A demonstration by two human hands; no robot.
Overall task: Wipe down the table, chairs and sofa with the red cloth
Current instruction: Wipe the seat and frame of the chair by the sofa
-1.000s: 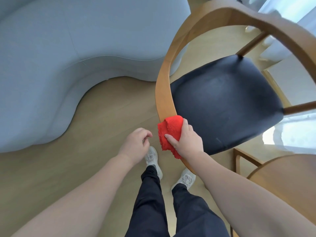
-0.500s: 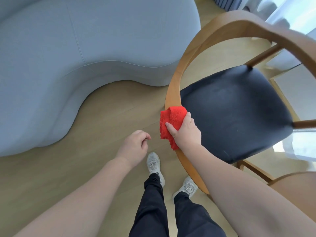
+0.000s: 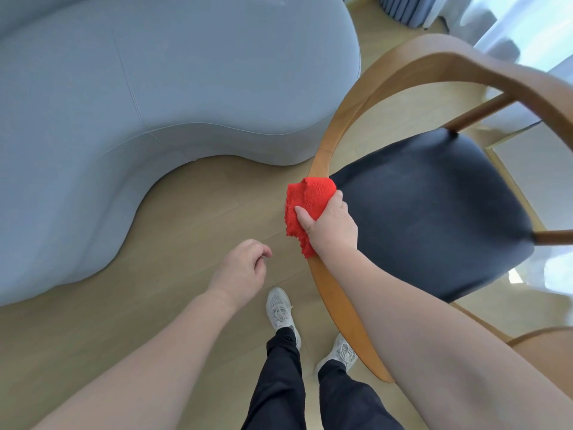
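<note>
A wooden chair (image 3: 347, 97) with a curved back rail and a black seat (image 3: 434, 209) stands at the right. My right hand (image 3: 328, 225) grips the red cloth (image 3: 305, 206), wrapped around the rail on its near left side. The cloth hangs a little below the rail. My left hand (image 3: 242, 270) hovers over the floor to the left of the chair, fingers loosely curled and holding nothing. The pale blue sofa (image 3: 155, 88) fills the upper left, curving around the floor.
Light wooden floor (image 3: 201, 212) lies between the sofa and the chair. My feet in pale sneakers (image 3: 280, 311) stand just below the rail. A second wooden rail edge (image 3: 545, 333) shows at the lower right. Curtains (image 3: 403, 7) hang at the top right.
My right hand has slid the red cloth further along the chair rail, away from me. The view has shifted so more of the sofa and chair back shows. My left hand stays idle.
</note>
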